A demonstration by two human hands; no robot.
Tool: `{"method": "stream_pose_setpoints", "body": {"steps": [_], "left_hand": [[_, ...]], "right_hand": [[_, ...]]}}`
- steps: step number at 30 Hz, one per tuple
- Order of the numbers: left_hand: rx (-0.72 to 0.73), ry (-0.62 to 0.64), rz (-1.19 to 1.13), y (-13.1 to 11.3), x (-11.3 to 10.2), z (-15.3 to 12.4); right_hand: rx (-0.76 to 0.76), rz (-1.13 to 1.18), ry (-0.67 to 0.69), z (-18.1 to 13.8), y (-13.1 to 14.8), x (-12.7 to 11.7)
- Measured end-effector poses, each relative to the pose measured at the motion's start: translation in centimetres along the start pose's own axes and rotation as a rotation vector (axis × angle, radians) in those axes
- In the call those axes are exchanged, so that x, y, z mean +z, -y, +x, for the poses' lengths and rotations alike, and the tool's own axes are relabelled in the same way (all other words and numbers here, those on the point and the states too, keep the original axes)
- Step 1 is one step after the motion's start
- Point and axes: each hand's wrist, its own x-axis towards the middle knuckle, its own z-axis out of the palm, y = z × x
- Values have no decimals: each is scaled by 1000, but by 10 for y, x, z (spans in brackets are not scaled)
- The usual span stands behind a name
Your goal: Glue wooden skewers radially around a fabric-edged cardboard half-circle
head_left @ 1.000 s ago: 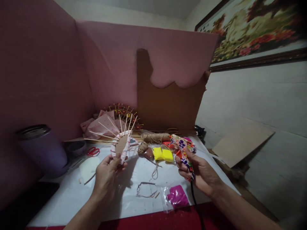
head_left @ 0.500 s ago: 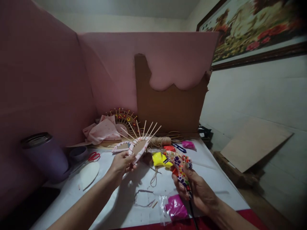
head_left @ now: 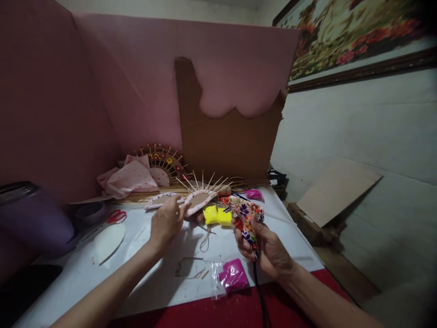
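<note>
My left hand is closed on the near left edge of a rounded cardboard piece. Pale fabric wraps its rim, and thin wooden sticks fan out from its far side. A similar fabric-edged piece lies just left of it, partly behind my fingers. In my right hand is a flower-patterned glue gun, its orange nozzle pointing left toward the sticks and apart from the cardboard. Its black cord hangs down toward me. Two yellow packets lie between my hands.
Red scissors, a white oval cutout and a purple tumbler stand or lie at left. A bagged magenta packet is in front. Pink cloth and a decorated fan-shaped piece sit behind, before a torn cardboard sheet.
The stick-edged piece has turned and lowered, its sticks now pointing more away from me. The glue gun's nozzle now shows, orange, near the sticks. The whole view has shifted.
</note>
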Motion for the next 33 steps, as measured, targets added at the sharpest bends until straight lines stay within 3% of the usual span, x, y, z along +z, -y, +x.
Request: {"method": "stream_pose_setpoints", "body": {"steps": [2,4,6,7,9,18,23,25,28,33], "left_hand": [[92,65,32,-9,8,-22],[185,232,76,-14,22,-47],[460,559,312,-14,37,-71],[553,632,444,-12,44,-81],[636,662,679,-8,56,-94],[774,620,1006,-7,65,-99],[756,634,892,-8,57,-92],[667,637,644,-6,51,-86],[365,437,137,-1,37,-66],[108,114,-12,11,-8,-19]], "right_hand": [[-11,7,4,-1,2,0],[-17,26,19,-1,2,-1],[-23,41,34,-1,2,-3],[-27,45,36,0,2,-4],[-33,45,36,0,2,-4],[-75,37,47,-3,5,0],[-80,26,45,-3,3,-2],[-75,29,38,-2,2,-4],[-72,34,31,-2,3,-5],[-103,56,59,-3,8,-3]]}}
